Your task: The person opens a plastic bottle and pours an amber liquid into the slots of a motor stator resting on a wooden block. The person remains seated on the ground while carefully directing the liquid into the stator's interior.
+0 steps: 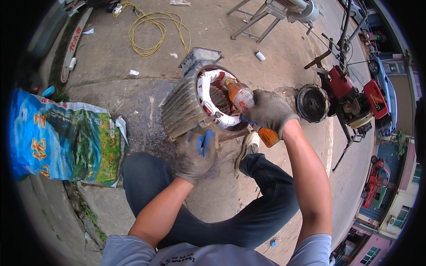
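An electric motor housing (181,103), grey and ribbed, lies on the ground with its round end open. Inside show stator windings (205,91) wrapped in white, with red-brown parts. My right hand (271,111), in a grey work glove, is closed around a clear plastic bottle (243,98) of amber liquid. The bottle is tilted, its neck end over the windings inside the opening; the hand hides its middle. My left hand (194,155), gloved with blue on the fingers, is curled against the housing's near lower edge. Its grip is partly hidden.
A blue and green printed sack (66,137) lies at left. A yellow cable (162,26) is coiled beyond the motor. At right stands a red engine machine (341,84) with a black wheel (312,103). A metal stand (262,22) and a small can (260,56) are farther off.
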The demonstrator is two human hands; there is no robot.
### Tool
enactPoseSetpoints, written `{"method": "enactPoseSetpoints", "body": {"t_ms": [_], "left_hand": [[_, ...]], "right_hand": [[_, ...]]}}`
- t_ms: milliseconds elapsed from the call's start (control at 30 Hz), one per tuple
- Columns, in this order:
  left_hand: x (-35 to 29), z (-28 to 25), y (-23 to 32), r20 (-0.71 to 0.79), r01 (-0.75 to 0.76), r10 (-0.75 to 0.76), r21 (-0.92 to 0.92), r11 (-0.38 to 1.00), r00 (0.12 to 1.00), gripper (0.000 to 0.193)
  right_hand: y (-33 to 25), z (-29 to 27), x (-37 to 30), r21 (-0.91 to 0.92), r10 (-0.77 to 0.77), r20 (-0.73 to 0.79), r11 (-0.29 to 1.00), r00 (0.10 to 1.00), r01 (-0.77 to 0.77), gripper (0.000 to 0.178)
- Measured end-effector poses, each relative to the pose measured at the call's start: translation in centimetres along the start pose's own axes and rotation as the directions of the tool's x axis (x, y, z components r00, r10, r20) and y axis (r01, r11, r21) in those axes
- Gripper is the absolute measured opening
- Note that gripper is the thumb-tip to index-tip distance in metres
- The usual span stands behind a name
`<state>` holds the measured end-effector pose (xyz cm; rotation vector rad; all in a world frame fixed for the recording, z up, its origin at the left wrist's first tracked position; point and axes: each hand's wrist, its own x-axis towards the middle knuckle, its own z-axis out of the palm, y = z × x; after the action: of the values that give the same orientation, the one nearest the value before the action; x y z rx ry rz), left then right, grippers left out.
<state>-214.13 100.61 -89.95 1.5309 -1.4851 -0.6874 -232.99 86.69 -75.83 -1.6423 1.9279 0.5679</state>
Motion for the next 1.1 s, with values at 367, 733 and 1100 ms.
{"method": "enactPoseSetpoints", "body": {"t_ms": [367, 733, 1100], "left_hand": [[0.1, -0.1, 0.1, 0.002, -0.012, 0.012, 0.024, 1.0, 1.0, 0.026], [0.1, 0.0, 0.1, 0.008, -0.013, 0.013, 0.018, 1.0, 1.0, 0.024], [0.0, 0.1, 0.0, -0.012, -0.018, 0.018, 0.003, 1.0, 1.0, 0.025]], "right_hand": [[0.3, 0.5, 0.5, 0.042, 0.014, 0.002, 0.999, 1.0, -0.014, 0.069], [-0.2, 0.5, 0.2, -0.018, -0.014, -0.061, 1.0, 0.998, 0.013, 0.061], [-0.8, 0.3, 0.2, 0.0, -0.018, -0.049, 1.0, 0.999, 0.018, 0.062]]}}
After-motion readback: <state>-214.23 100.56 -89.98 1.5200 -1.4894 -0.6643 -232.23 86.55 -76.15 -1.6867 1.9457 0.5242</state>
